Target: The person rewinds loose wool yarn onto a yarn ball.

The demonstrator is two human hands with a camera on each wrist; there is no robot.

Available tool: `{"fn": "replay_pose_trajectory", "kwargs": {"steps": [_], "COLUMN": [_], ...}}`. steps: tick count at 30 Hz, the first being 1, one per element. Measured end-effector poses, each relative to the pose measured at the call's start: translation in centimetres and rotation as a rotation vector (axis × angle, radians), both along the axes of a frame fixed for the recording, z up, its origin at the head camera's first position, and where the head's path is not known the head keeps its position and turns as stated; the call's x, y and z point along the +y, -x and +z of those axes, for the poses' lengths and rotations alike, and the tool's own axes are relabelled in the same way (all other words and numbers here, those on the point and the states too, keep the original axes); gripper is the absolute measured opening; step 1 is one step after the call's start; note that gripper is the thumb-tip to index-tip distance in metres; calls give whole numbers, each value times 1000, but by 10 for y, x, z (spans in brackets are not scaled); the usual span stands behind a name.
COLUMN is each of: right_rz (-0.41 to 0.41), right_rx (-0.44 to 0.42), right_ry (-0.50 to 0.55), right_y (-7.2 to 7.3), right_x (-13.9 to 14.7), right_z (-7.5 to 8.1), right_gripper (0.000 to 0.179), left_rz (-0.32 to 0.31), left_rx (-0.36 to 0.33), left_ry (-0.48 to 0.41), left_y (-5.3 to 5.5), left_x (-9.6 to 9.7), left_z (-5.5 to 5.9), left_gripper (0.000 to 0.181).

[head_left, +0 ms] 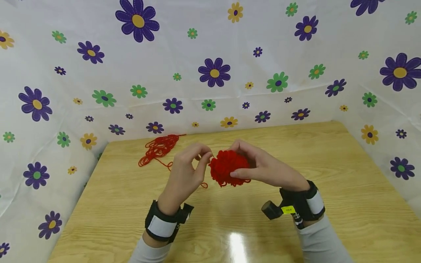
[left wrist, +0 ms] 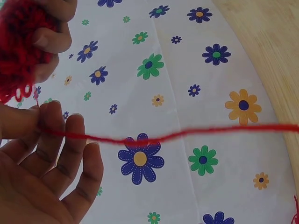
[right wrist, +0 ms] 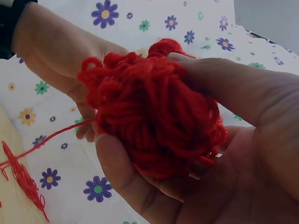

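Note:
My right hand (head_left: 263, 166) grips a loopy ball of red yarn (head_left: 228, 166), with the thumb over its near side and the fingers around the back. Just left of the ball, my left hand (head_left: 187, 170) pinches a strand of red yarn (left wrist: 159, 139) between thumb and forefinger. In the left wrist view the strand runs from the ball through that pinch and out to the right. The right wrist view shows the yarn ball (right wrist: 154, 112) filling the right palm, with loose loops at its edges; it partly hides the left hand (right wrist: 60, 56) behind it.
A loose heap of red yarn (head_left: 159, 148) lies at the back left of the wooden table (head_left: 329, 175). A small loop of yarn (head_left: 204, 185) shows beside the left hand. White flowered cloth (head_left: 158, 54) rises behind the table and along both sides.

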State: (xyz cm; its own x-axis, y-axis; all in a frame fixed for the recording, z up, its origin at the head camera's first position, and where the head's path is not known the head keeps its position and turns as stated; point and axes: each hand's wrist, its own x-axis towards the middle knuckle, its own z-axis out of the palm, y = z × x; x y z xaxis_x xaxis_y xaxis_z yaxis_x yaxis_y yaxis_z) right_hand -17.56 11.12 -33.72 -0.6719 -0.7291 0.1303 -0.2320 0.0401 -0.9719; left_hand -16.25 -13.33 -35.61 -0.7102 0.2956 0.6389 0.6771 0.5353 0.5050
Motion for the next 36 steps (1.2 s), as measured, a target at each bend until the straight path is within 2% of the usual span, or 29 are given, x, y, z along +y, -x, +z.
{"fn": "replay_pose_trajectory", "kwargs": {"steps": [12,19,24,27,36], "right_rz": [-108,-261,-379,-430,-478], "right_rx": [293,443,464,448,320], "right_ry": [-124,-166,-140,-104,55], "right_y": [4,6,6,5,6], "right_x": [-6,-7,-9,-10,-11], "right_z": [-9,-10,-8,-5,-4], "right_gripper": [34,38,41,43,41], "left_rz": [-69,-133,-164,-177,-225], "left_rx": [-19,-19,-32,-42,-77], "left_ry": [-45,-63,-43,-42,-67], "left_y": [-9,-14,-14,-14,-14], "left_x": [6,12,15,17,20], "left_z": [3,5,5,5,4], "left_gripper": [12,10,9,11,11]}}
